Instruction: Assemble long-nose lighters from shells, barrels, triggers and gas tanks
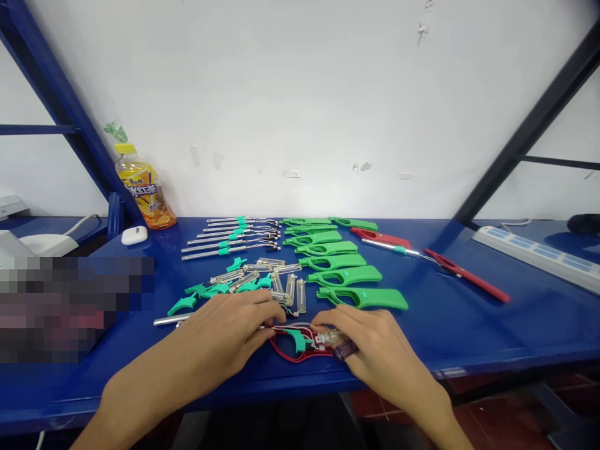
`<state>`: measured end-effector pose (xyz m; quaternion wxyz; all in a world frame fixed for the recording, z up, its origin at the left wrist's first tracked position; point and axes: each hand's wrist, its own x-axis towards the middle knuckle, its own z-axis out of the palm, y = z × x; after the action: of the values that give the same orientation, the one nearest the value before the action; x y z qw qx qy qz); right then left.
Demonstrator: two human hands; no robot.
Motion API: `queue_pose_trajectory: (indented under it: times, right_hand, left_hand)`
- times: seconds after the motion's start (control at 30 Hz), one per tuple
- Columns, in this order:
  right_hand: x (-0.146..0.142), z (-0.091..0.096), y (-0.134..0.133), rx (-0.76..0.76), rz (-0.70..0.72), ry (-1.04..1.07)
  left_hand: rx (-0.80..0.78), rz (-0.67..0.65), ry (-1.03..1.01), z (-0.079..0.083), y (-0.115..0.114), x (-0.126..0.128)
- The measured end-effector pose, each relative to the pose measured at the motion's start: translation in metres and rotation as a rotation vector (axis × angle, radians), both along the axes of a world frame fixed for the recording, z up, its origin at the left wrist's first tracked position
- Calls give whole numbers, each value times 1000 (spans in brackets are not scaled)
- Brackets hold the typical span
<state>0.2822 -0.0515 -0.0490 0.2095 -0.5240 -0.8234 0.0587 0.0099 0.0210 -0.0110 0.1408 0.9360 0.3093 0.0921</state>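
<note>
An opened red lighter casing (290, 359) lies at the table's front edge, with a teal trigger (297, 340) and thin white wires inside its loop. My left hand (239, 328) is closed on the left end of this casing; a metal tube (171, 320) sticks out on its far side. My right hand (375, 340) curls its fingers around a clear fuel tank (332, 337) with a dark end, at the casing's right part. The fingers hide much of both. Just behind lie loose clear tanks (290, 289) and teal triggers (182, 304).
Metal lighter tubes (218, 250) with wires lie in a row behind; several green casings (360, 296) are to their right. Red casings (469, 275) and a wired tube (391, 247) lie farther right. A drink bottle (147, 194), white case (134, 235) and power strip (544, 253) flank them.
</note>
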Motion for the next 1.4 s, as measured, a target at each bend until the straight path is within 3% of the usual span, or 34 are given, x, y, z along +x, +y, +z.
queue_pose_trajectory:
  times: [0.57, 1.4]
  right_hand:
    - [1, 0, -1, -25, -8, 8]
    - [1, 1, -1, -31, -14, 10]
  left_hand:
    - [30, 5, 94, 1, 1, 10]
    - [-101, 39, -30, 0, 2, 8]
